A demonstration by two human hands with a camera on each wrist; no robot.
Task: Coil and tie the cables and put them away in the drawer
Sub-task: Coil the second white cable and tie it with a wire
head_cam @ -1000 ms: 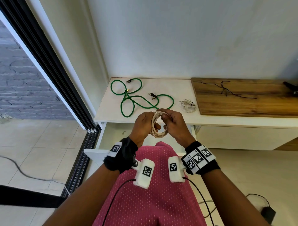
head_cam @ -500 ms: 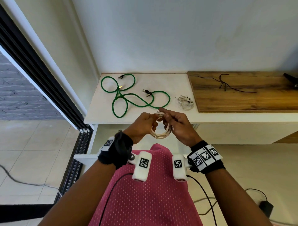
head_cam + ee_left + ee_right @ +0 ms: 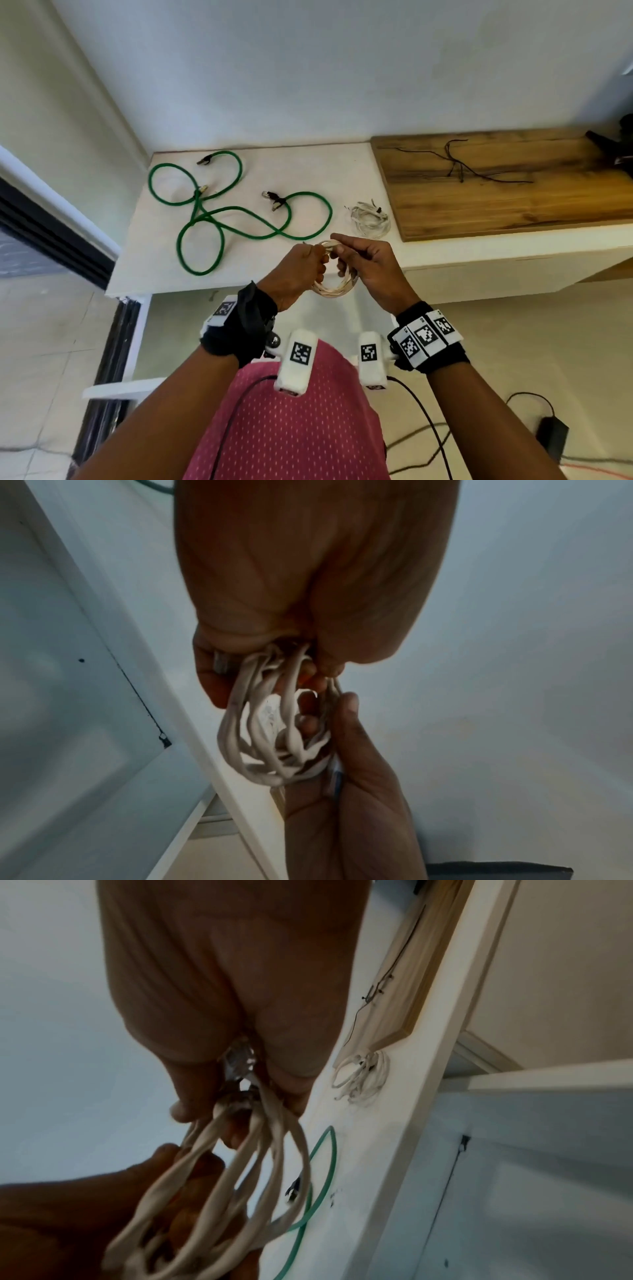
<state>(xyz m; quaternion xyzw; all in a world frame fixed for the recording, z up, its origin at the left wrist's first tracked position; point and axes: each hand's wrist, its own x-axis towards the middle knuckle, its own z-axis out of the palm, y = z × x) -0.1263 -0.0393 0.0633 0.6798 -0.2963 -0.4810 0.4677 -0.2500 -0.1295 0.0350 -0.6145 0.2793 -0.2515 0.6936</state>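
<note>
Both hands hold a coiled white cable (image 3: 334, 286) in the air just in front of the white counter (image 3: 239, 274). My left hand (image 3: 301, 267) grips the coil's left side, its fingers curled round the strands (image 3: 270, 723). My right hand (image 3: 363, 263) pinches the top of the same coil (image 3: 240, 1164), with a metal plug (image 3: 238, 1061) between its fingers. A loose green cable (image 3: 222, 212) sprawls on the counter behind. A second white cable bundle (image 3: 370, 221) lies to its right. The open drawer (image 3: 120, 390) juts out below the counter.
A wooden board (image 3: 507, 181) with thin black ties (image 3: 459, 168) lies on the counter's right part. A dark object (image 3: 616, 144) sits at its far right end. A black adapter (image 3: 551, 438) and cords lie on the tiled floor. A sliding door frame (image 3: 51, 219) stands at the left.
Both hands have lifted the white coil slightly toward the counter edge. The right fingers have shifted to the top of the coil. The head view has tilted up.
</note>
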